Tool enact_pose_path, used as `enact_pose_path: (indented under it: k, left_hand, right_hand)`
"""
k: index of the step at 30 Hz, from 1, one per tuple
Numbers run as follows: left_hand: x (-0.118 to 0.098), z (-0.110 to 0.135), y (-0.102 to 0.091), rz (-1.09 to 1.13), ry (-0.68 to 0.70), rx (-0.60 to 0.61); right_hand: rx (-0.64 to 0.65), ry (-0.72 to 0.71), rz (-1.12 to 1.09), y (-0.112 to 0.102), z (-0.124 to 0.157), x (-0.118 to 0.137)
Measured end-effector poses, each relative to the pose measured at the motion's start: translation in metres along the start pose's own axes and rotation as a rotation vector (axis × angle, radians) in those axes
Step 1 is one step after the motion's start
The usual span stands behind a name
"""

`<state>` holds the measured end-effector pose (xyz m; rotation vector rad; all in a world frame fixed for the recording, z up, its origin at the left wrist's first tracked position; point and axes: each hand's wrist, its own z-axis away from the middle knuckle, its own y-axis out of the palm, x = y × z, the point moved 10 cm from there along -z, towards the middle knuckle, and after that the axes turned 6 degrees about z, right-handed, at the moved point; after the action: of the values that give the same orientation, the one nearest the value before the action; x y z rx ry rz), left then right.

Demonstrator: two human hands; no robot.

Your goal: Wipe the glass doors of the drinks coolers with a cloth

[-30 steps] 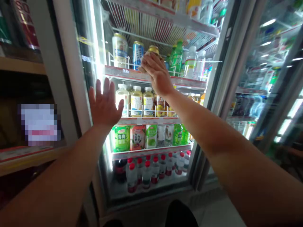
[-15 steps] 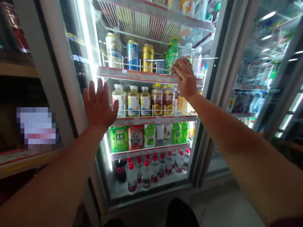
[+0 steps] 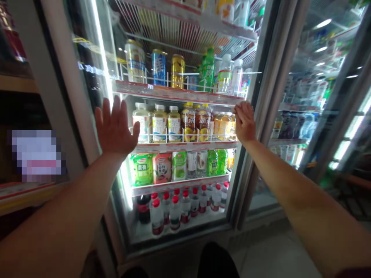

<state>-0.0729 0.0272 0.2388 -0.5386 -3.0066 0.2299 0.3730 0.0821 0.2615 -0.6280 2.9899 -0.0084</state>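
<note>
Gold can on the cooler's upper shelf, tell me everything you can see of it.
The gold can looks like shiny metal, tall and slim, its print too blurred to read. It stands upright near the front of the red-edged shelf, with a blue can on its left and a green bottle on its right, a gap on each side. Nothing but the shelf visibly touches it.

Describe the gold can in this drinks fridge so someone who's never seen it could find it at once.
Look in the open drinks fridge at the red-edged shelf, about level with the fingertips of the left hand and right hand. Three cans stand at its left end; the gold can is the rightmost, between the blue can and the green bottle, and the only gold one.
</note>
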Motion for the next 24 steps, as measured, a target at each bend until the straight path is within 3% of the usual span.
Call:
enact_pose_path:
  k: [2,5,9,15,17,21,24]
  left_hand:
    - [-0.001,0.000,0.001,0.007,-0.003,0.011]
    - [-0.001,0.000,0.001,0.013,-0.006,0.025]
    - [0.000,0.000,0.000,0.044,-0.021,0.023]
    - [-0.001,0.000,0.000,0.089,-0.028,0.020]
    - [0.000,0.003,-0.001,0.110,-0.046,0.012]
    - [0.002,0.008,-0.004,0.079,-0.063,-0.028]
    - [0.003,0.010,-0.004,0.081,-0.042,-0.046]
  right_hand:
    - [-0.040,0.065,-0.023,-0.002,-0.003,-0.009]
    - [-0.084,0.141,-0.036,-0.003,0.020,-0.006]
    - [-0.058,0.076,-0.039,0.002,0.049,0.015]
    - [-0.107,0.146,-0.028,0.009,0.020,0.021]
    - [-0.089,0.074,-0.047,0.013,0.019,0.048]
    - [0.074,-0.329,-0.200,0.028,0.035,0.137]
    - [0.067,-0.386,-0.255,0.033,0.022,0.163]
